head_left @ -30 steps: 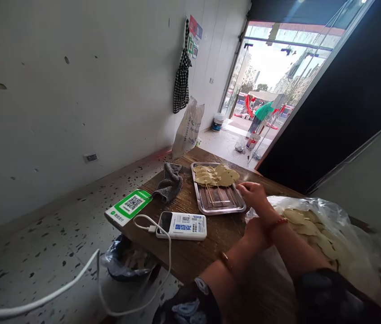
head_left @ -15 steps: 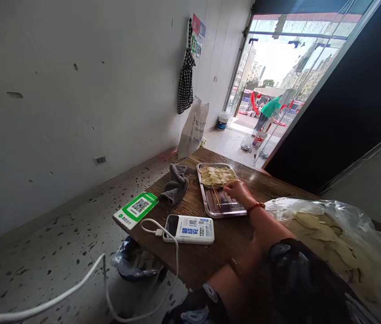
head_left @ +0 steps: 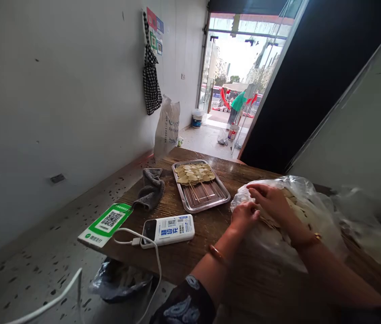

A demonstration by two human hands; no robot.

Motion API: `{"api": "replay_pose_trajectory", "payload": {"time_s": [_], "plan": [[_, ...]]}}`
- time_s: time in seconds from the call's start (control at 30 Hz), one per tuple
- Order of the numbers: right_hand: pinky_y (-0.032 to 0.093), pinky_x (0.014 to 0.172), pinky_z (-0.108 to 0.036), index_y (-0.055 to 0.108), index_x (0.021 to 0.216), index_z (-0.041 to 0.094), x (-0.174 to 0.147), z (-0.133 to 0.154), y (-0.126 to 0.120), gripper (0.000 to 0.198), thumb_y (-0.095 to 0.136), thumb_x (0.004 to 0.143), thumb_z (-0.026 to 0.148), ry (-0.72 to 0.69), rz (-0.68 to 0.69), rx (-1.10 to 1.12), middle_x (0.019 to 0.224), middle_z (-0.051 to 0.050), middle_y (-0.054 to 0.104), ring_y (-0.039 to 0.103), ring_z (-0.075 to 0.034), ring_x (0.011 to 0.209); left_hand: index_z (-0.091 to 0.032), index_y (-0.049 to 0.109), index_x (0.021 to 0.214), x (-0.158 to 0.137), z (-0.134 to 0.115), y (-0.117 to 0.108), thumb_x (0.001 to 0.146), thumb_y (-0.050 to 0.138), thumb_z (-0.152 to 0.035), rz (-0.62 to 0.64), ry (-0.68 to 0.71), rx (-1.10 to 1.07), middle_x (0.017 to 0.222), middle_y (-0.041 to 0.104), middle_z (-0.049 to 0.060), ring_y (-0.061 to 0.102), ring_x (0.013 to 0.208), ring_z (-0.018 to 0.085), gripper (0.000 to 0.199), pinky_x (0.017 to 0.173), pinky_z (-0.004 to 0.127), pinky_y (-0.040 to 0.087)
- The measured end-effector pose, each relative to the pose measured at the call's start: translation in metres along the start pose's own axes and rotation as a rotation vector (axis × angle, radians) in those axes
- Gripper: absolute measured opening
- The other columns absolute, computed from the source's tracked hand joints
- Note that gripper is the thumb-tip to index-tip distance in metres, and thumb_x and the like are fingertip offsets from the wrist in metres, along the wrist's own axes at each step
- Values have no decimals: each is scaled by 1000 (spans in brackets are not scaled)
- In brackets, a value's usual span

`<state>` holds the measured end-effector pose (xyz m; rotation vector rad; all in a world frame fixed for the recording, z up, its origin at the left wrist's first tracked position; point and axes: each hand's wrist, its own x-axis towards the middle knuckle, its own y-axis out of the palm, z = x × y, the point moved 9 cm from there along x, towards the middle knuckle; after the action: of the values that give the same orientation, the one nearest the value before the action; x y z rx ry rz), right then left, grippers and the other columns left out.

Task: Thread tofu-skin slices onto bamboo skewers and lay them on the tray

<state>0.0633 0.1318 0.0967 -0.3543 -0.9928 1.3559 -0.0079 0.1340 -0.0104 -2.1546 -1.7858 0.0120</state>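
My left hand (head_left: 245, 217) is closed, fingers curled in, at the near left edge of a clear plastic bag (head_left: 298, 182); what it grips is hidden. Just beyond it, my right hand (head_left: 273, 202) reaches over the bag with bent fingers, its fingertips pinching the crumpled plastic at the left rim. Pale, thin flat slices (head_left: 300, 211) show inside the bag, partly covered by my right hand. Left of my hands lies a metal tray (head_left: 193, 208). On it rest skewers (head_left: 195, 173) threaded with the same flat slices, their bare sticks pointing toward me.
A grey cloth (head_left: 150, 189) lies left of the tray. Nearer are a white power bank (head_left: 177, 230) with a cable and a green QR-code card (head_left: 105, 224) at the table's left corner. Another plastic bag (head_left: 369, 225) is at right. A person (head_left: 238, 102) stands outside the doorway.
My right hand has left the skewers on the tray and moved right to the plastic bag. My left hand, hidden before, now shows at the bag. The view has turned right.
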Motion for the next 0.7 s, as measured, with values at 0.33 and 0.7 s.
{"api": "replay_pose_trajectory", "payload": {"time_s": [0.33,0.7], "plan": [[44,53,-30,73,100,12,-143,-199,-162,53,44,81,50,430,-193,-414,71,-10,74,65,-24,61,-18,70,89,8,-14,-3,79,56,-21,-13,88,120,83,69,5,61,75,17,18,73,28,46],[48,76,-28,71,108,17,-182,-229,-150,34,53,82,30,439,-72,-625,103,-9,73,67,-21,88,-14,71,92,17,-9,-6,79,56,-29,-9,100,164,73,69,4,62,69,17,25,66,27,45]]}}
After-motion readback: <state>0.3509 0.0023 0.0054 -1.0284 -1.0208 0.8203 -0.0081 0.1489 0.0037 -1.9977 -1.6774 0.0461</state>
